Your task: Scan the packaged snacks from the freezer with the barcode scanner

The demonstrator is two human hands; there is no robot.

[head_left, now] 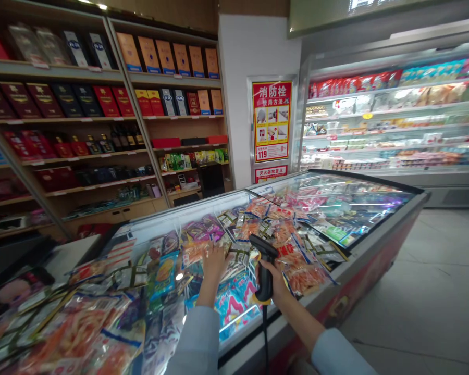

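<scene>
A black and yellow barcode scanner (264,276) is gripped in my right hand (274,278), upright over the near edge of the chest freezer (359,252), its cable hanging down. My left hand (214,259) reaches among the packages in the freezer, its fingers on or beside a clear bag of orange-pink food (194,252); whether it grips the bag is hard to tell. Purple packs (207,227) lie just beyond it. Blue and pink bags (234,302) are under my forearm. Right of the scanner are more bags of reddish food (303,268).
Bags of food (82,328) are heaped at the near left. Shelves of boxed goods (82,119) stand behind the freezer. A lit refrigerated display (394,133) is at the back right, and tiled floor (422,297) runs along the freezer's right side.
</scene>
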